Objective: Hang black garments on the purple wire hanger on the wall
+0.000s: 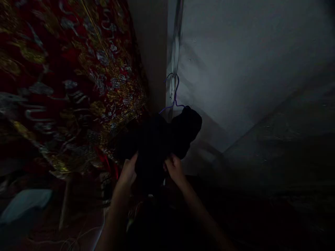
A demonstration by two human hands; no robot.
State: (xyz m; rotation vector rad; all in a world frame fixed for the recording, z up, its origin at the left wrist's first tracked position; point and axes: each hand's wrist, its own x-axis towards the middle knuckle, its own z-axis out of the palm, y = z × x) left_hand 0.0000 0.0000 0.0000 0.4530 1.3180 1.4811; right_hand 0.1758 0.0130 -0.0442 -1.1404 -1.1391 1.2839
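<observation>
A black garment (157, 143) hangs on a thin purple hanger (175, 101), its hook caught on a fixture on the wall edge. My left hand (130, 168) is closed on the garment's left side, thumb pointing up. On the other side, my right hand (173, 166) grips the cloth with curled fingers. The fabric is so dark that its folds and exact kind do not show. Both forearms reach up from the bottom of the view.
A red cloth (86, 69) with gold and silver patterns fills the left. Behind the hanger runs a pale vertical strip (175, 52), beside a grey wall (235, 69). Low on the left are a pale rounded object (28, 202) and loose cables (75, 240).
</observation>
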